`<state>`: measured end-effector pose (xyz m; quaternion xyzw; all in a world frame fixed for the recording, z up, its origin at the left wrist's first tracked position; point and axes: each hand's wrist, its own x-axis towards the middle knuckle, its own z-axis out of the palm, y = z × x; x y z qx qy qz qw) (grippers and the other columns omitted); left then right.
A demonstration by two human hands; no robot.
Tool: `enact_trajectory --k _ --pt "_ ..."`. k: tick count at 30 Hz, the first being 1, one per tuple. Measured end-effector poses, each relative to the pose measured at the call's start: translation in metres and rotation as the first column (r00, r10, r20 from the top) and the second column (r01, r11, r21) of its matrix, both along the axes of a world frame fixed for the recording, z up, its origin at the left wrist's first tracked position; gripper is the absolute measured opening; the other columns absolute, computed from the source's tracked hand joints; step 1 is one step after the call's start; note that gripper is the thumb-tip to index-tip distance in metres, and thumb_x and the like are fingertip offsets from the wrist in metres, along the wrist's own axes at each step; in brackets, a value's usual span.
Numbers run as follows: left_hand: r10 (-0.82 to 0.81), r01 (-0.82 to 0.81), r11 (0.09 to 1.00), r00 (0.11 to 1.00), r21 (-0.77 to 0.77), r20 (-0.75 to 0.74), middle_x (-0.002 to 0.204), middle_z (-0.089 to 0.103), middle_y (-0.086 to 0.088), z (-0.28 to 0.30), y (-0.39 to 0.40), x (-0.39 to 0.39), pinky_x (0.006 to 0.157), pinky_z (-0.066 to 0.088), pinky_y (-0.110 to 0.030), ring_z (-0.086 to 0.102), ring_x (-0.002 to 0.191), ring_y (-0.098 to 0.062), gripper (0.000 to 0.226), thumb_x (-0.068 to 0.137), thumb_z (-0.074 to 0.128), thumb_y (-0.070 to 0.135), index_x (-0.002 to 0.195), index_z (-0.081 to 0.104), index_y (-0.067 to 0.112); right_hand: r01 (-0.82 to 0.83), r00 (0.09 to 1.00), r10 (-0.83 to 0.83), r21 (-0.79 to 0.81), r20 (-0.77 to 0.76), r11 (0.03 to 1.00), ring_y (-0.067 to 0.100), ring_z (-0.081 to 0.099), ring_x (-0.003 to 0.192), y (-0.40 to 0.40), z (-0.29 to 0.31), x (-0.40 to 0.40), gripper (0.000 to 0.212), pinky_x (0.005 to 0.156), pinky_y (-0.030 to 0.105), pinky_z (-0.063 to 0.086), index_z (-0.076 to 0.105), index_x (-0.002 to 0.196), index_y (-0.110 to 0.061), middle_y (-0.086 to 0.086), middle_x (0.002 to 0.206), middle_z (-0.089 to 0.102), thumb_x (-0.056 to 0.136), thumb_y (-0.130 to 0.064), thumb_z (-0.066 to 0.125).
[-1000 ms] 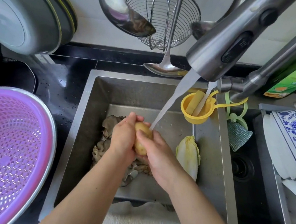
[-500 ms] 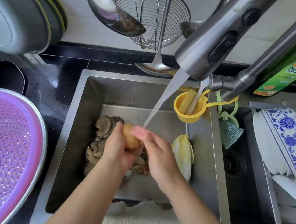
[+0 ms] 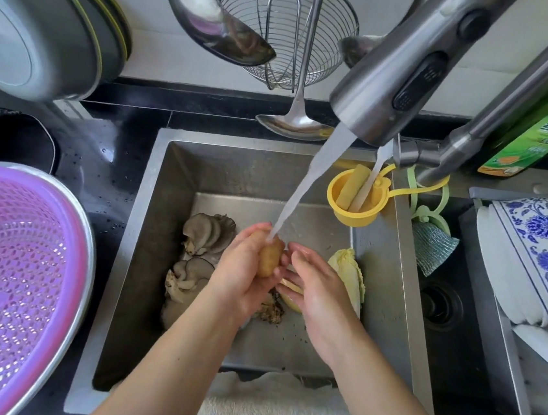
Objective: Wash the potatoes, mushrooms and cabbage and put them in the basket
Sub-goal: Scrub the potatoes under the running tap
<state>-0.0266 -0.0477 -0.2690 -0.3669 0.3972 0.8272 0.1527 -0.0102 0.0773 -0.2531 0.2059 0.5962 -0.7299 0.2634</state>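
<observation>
Over the steel sink [image 3: 148,228] my left hand [image 3: 242,271] grips a small yellow potato [image 3: 269,257] under the running water stream [image 3: 305,183]. My right hand [image 3: 311,285] is beside it with fingers spread, its fingertips at the potato's right side. Grey oyster mushrooms [image 3: 202,233] lie on the sink floor to the left of my hands. A pale cabbage [image 3: 350,276] lies to the right, partly hidden by my right hand. The purple basket [image 3: 4,280] sits in a metal bowl on the counter at the far left.
The big faucet head [image 3: 405,69] hangs over the sink's back right. A yellow cup holder [image 3: 354,199] hangs at the sink's right wall. Ladles and a wire strainer [image 3: 285,26] hang above. Blue-patterned dishes [image 3: 545,249] fill the right basin. A white towel [image 3: 278,410] drapes the front edge.
The potato has passed from both hands into my left hand's grip. My right hand has opened and slid off to the potato's right side. The view has shifted slightly rightward.
</observation>
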Motion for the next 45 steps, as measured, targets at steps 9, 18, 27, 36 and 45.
enact_trajectory --k 9,18,27,36,45 --pt "-0.033 0.042 0.968 0.999 -0.248 0.04 0.088 0.075 0.002 -0.005 0.01 0.005 0.072 0.055 -0.013 0.076 0.09 -0.013 0.031 0.112 0.044 0.032 0.104 0.069 0.014 -0.078 0.992 0.075 0.025 0.103 0.997 0.018 0.061 0.126 -0.032 -0.018 0.004 0.058 0.105 0.048 0.054 0.038 0.15 -0.045 -0.007 0.144 0.057 0.098 -0.046 0.063" --pt "-0.136 0.134 0.979 0.991 -0.151 -0.003 0.134 0.071 -0.012 -0.01 0.037 0.043 0.112 0.05 -0.047 0.068 0.123 -0.029 0.053 0.104 0.045 -0.005 0.153 0.049 0.016 0.158 0.972 -0.221 0.476 0.078 0.865 0.036 0.068 0.104 -0.028 -0.037 -0.029 0.046 0.095 0.045 0.055 0.068 0.115 -0.011 0.016 0.112 0.072 0.107 -0.047 0.041" --pt "-0.053 0.013 0.869 0.996 -0.495 -0.066 0.1 0.08 -0.015 -0.003 -0.009 0.004 0.086 0.062 -0.045 0.076 0.093 -0.031 0.048 0.11 0.041 0.043 0.103 0.081 0.017 0.3 0.934 -0.161 -0.453 0.32 0.839 0.033 0.067 0.122 -0.04 -0.024 -0.006 0.033 0.101 0.046 0.055 0.062 0.137 -0.016 0.019 0.133 0.067 0.107 -0.017 0.049" --pt "-0.259 0.186 0.861 0.962 -0.473 -0.092 0.101 0.081 -0.008 0.004 -0.008 0.008 0.09 0.061 -0.039 0.077 0.099 -0.024 0.038 0.107 0.054 0.045 0.102 0.081 0.019 0.194 0.967 -0.146 -0.238 0.208 0.952 0.026 0.073 0.111 -0.028 -0.012 -0.018 0.037 0.089 0.044 0.062 0.066 0.128 -0.01 0.014 0.121 0.074 0.099 -0.032 0.067" --pt "0.023 -0.098 0.694 0.993 -0.713 -0.114 0.08 0.072 0.002 -0.002 -0.001 0.003 0.078 0.061 -0.052 0.07 0.079 -0.022 0.024 0.104 0.05 0.025 0.088 0.068 0.019 0.101 0.988 -0.106 0.05 0.116 0.994 0.023 0.076 0.09 -0.044 -0.006 -0.002 0.043 0.071 0.036 0.064 0.057 0.122 -0.016 0.009 0.107 0.074 0.1 -0.053 0.058"
